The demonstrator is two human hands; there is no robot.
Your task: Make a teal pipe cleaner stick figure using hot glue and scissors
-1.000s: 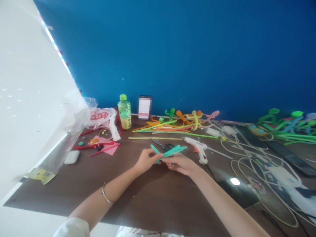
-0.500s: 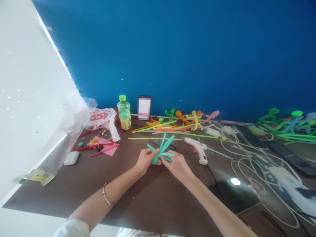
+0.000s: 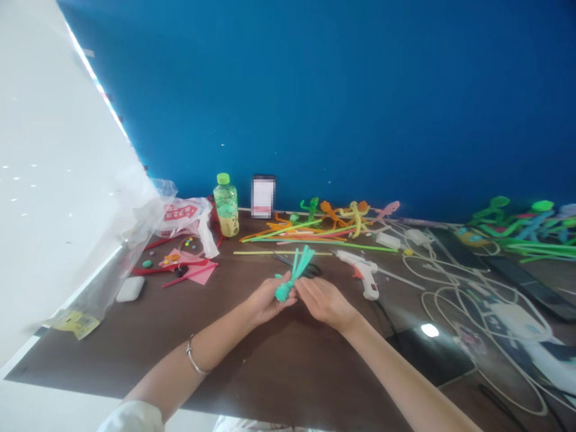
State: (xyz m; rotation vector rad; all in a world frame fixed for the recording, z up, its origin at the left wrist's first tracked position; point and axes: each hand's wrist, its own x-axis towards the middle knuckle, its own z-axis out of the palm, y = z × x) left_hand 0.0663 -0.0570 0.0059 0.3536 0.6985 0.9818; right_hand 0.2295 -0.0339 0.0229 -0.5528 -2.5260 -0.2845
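Observation:
In the middle of the view, my left hand [image 3: 265, 298] is closed around the lower part of a bundle of teal pipe cleaners [image 3: 284, 292]. Its bottom end is coiled into a rounded knob, while several straight stems stand up from it, close together and tilted slightly right. My right hand [image 3: 324, 302] comes from the right, fingers bent and pressed together, with the fingertips against the base of the stems. What lies under those fingertips is hidden. Black-handled scissors [image 3: 310, 269] lie on the table just behind the bundle, partly covered by it.
Behind the hands lie loose coloured pipe cleaners [image 3: 297, 234] and small bent figures [image 3: 355, 216]. A glue gun [image 3: 366, 276] and tangled white cables [image 3: 445, 300] are to the right. A green-capped bottle [image 3: 226, 207], propped phone [image 3: 263, 198] and white case [image 3: 130, 288] stand back and left.
The splayed teal stems have come together into a tighter upright bunch. My right hand has shifted slightly right and lower, and the coiled knob shows more plainly in my left hand.

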